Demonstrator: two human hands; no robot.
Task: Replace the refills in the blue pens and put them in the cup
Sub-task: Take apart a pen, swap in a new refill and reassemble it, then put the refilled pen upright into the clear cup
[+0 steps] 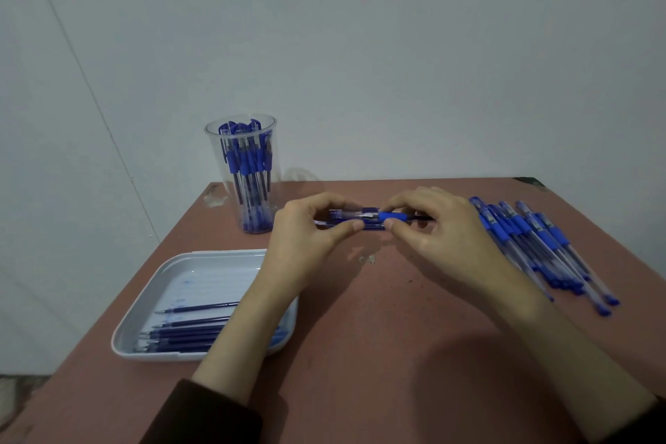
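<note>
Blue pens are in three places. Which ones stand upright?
The pens in the clear cup, far left, stand upright. The pile on the right lies flat; the left hand and right hand hold one pen level.

The reddish-brown table [396,317] carried a clear cup [216,151] at its far left; a white tray [201,277] (ink-smeared inside) of refills [180,332] sat near left; a heap of blue pens [533,238] lay along the right; pale crumbs [367,258] lay mid-table.
</note>
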